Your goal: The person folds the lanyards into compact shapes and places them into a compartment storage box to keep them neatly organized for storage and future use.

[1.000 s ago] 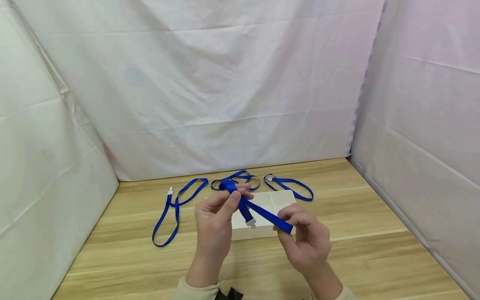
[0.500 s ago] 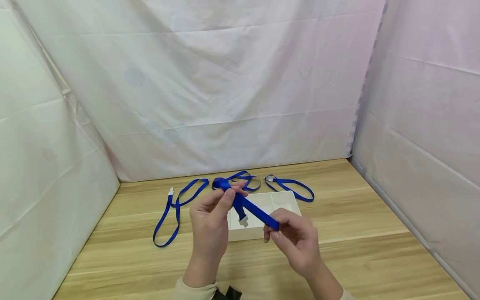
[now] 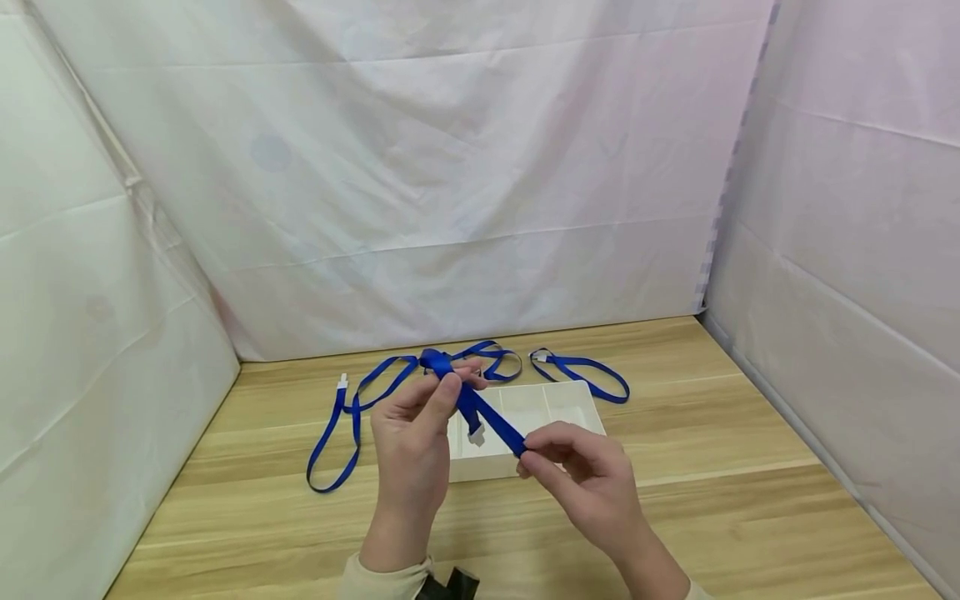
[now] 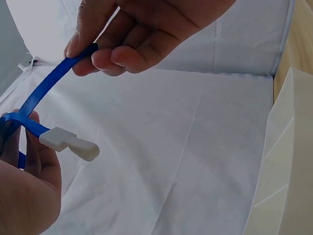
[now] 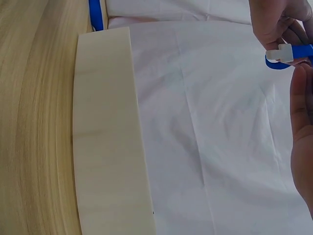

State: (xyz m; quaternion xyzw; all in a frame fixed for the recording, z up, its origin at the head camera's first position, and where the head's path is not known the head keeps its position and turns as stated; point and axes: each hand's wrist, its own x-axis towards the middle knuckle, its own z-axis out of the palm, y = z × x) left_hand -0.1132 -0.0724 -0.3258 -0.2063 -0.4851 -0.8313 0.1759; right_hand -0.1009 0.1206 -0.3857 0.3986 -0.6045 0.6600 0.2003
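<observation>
Between thumb and fingers, my left hand (image 3: 412, 446) pinches a blue lanyard (image 3: 435, 362), gathered in folds above the thumb. A short end with a white plastic clip (image 4: 68, 141) hangs beneath the left fingers. My right hand (image 3: 588, 483) pinches the doubled end of a strap that slants down from the left hand, fairly taut in the head view. Both hands are raised above the near side of a white divided tray (image 3: 525, 463). In the right wrist view the clip (image 5: 279, 53) shows close to the fingers, and part of the strap is hidden behind them.
On the wooden table (image 3: 247, 533) lie a looped blue lanyard (image 3: 355, 433) at left, another blue lanyard (image 3: 506, 354) behind the tray and a third blue lanyard (image 3: 600, 367) at back right. White cloth (image 3: 450, 167) encloses the back and sides.
The right hand has moved left towards the left hand, so the strap between them is shorter. The left hand has shifted slightly left with the folded lanyard, and the clip moved along.
</observation>
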